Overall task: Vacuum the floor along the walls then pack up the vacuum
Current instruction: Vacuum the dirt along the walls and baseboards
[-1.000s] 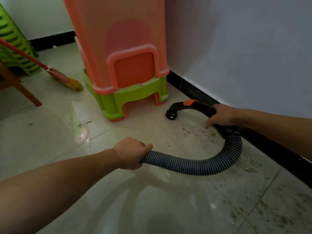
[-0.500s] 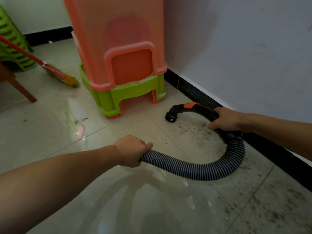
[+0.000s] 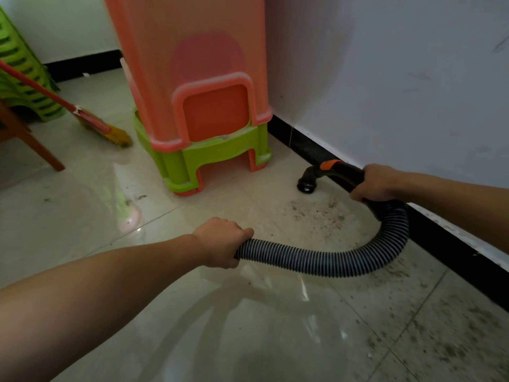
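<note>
Floor: pale glossy tiles, with dirt specks thickest along the black skirting on the right.
Hidden: the ribbed hose vanishes inside the left hand's grip, so where it leads cannot be told. The stool stack is cut off at the top edge.
Left hand: one, fingers curled round the near end of the hose, just above the floor.
Hose: one, grey and black, curving in a loop to the right and up into the handle.
Right hand: one, wrapped round the black vacuum handle, which bears an orange tab.
Nozzle mouth: at the floor, close to the skirting, beside a dusty patch.
Stools: orange stools stacked over a green stool, just beyond the nozzle against the wall; their number is unclear.
Far left: one red-handled broom, a stack of green chairs and one wooden furniture leg.
</note>
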{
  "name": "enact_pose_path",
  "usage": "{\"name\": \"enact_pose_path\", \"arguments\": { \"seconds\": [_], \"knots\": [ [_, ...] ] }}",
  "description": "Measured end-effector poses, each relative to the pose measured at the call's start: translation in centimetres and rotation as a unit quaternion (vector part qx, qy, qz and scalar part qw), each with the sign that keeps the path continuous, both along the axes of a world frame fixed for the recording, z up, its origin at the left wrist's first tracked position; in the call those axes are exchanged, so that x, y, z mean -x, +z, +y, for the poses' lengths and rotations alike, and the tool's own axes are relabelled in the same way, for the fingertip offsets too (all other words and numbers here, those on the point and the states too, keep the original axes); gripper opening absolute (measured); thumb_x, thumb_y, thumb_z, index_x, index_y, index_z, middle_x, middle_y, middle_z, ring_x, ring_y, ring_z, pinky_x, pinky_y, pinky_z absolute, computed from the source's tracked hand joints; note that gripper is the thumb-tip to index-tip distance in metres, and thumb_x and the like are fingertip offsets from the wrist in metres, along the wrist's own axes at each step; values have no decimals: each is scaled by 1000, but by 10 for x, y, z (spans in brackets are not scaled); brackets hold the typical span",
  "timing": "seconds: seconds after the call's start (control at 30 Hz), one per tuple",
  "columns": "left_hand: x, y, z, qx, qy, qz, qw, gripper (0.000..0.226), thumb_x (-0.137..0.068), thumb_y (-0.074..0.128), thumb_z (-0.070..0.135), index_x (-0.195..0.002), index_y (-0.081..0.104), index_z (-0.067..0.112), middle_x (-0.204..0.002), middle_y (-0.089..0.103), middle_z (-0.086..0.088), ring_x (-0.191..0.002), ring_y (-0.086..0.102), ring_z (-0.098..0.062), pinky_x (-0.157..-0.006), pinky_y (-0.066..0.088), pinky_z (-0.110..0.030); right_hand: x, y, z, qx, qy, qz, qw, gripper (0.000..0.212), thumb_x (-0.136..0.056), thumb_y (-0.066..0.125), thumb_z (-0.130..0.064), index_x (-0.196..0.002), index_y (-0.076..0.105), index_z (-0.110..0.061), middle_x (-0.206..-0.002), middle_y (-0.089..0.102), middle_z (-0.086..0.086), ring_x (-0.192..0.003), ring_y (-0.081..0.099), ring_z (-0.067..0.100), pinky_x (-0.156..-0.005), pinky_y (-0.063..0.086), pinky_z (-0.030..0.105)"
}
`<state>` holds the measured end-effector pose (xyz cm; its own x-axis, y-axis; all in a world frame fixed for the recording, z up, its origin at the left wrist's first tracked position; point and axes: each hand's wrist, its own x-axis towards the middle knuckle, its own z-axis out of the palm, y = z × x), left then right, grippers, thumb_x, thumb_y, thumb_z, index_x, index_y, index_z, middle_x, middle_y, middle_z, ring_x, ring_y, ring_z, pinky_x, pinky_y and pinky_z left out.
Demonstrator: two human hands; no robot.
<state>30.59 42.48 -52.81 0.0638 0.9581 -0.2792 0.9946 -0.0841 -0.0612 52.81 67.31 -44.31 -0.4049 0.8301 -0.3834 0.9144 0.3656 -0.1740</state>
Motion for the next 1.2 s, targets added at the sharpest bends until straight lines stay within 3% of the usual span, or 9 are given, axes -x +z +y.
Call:
{"name": "enact_pose_path", "arguments": {
  "seconds": [0.1, 0.23, 0.47, 0.6, 0.77, 0.97, 1.1, 1.2],
  "knots": [
    [2, 1, 7, -2, 6, 5, 1000, 33, -77, 61, 37, -104, 45, 27, -88, 61, 4, -70, 48, -17, -60, 34, -29, -14, 2, 2, 37, -26, 27, 999, 37, -73, 75, -18, -104, 63, -2, -94, 68, 16, -83, 67, 31, -78, 58, 38],
    [2, -1, 8, 9, 8, 6, 1000, 33, -78, 61, 38, -104, 44, 27, -86, 58, 5, -72, 51, -17, -60, 37, -29, -24, 1, -5, 93, -30, 61, 993, 24, -74, 73, -12, -94, 62, -5, -87, 71, 19, -70, 68, 31, -68, 58, 39],
    [16, -5, -37, 40, 75, -4, 996, 33, -76, 61, 38, -102, 43, 29, -85, 56, 5, -71, 50, -17, -60, 37, -29, 20, -11, -13, 89, 10, 77, 993, 35, -74, 75, -16, -103, 60, -5, -90, 69, 16, -78, 68, 30, -67, 55, 33],
    [43, -9, -85, 55, 153, -10, 987, 32, -73, 61, 40, -93, 37, 34, -76, 48, 11, -68, 48, -14, -57, 33, -26, 73, -13, -28, 108, 73, 66, 989, 34, -73, 75, -20, -100, 58, -8, -88, 67, 15, -74, 67, 27, -56, 50, 30],
    [72, -23, -103, 54, 214, -23, 975, 30, -71, 61, 42, -88, 37, 36, -70, 45, 13, -64, 47, -12, -50, 30, -24, 90, -14, -23, 88, 100, 33, 991, 40, -73, 75, -20, -107, 56, -10, -94, 66, 16, -82, 67, 31, -74, 57, 39],
    [68, -68, -42, 62, 151, -33, 986, 34, -74, 61, 41, -102, 47, 30, -78, 49, 8, -69, 49, -15, -58, 36, -26, 48, -27, -4, 34, 67, 6, 997, 47, -78, 75, -31, -115, 49, -18, -90, 59, 3, -78, 59, 20, -69, 47, 33],
    [36, -95, 18, 15, 78, -41, 996, 31, -79, 59, 38, -104, 49, 24, -84, 58, 0, -71, 53, -21, -60, 36, -29, -12, -32, 5, -34, -27, -38, 998, 58, -81, 73, -36, -128, 45, -15, -100, 58, 10, -87, 60, 31, -78, 52, 40],
    [6, -102, 57, -12, 21, -33, 999, 27, -83, 56, 34, -104, 48, 20, -92, 63, -5, -78, 61, -26, -62, 37, -32, -51, -33, -3, -60, -68, -80, 993, 57, -84, 68, -39, -130, 42, -15, -99, 59, 11, -85, 59, 31, -73, 51, 39]
  ]
}}
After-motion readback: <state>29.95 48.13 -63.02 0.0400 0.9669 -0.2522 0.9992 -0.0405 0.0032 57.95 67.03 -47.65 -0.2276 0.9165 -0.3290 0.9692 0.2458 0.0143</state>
